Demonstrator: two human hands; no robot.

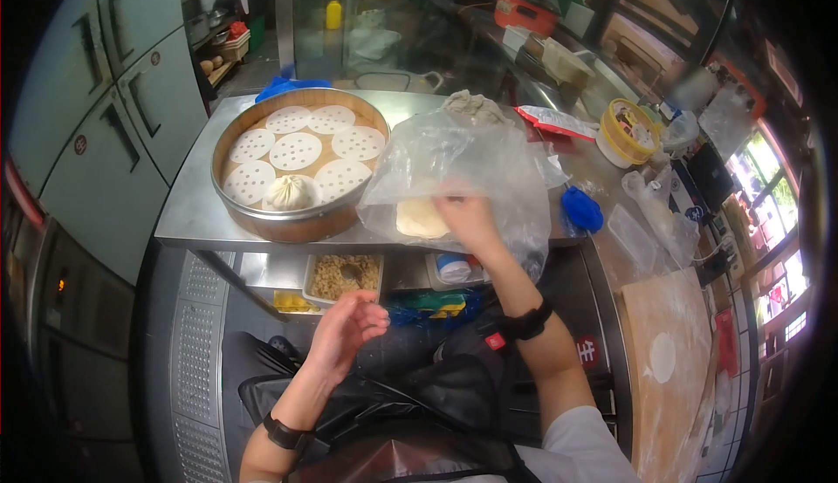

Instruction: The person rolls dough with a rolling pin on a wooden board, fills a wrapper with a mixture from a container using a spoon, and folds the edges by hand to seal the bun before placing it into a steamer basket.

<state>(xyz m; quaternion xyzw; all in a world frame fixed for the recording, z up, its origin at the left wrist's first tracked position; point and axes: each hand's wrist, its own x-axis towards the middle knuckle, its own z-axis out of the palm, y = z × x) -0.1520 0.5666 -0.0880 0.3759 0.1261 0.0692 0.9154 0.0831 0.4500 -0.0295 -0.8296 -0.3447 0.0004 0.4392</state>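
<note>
My right hand [469,223] is partly under a cloudy plastic sheet [515,191], its fingers closed at the right edge of a pale, flat dough wrapper [420,220]. The plastic blurs the fingertips. My left hand [347,330] hangs in front of the steel table's edge, holding nothing, its fingers loosely bent and apart. Left of the plastic stands a round bamboo steamer [234,214] lined with several perforated white paper rounds [295,151]. One pleated bun [291,192] sits inside, near the steamer's front rim.
On the shelf below the steel table [190,211] is a tray of chopped filling [336,278] with a spoon in it. A crumpled cloth [476,108] and a red-and-white packet [559,122] lie behind the plastic. A blue plastic bundle [582,210] sits right; a wooden board [642,308] stands further right.
</note>
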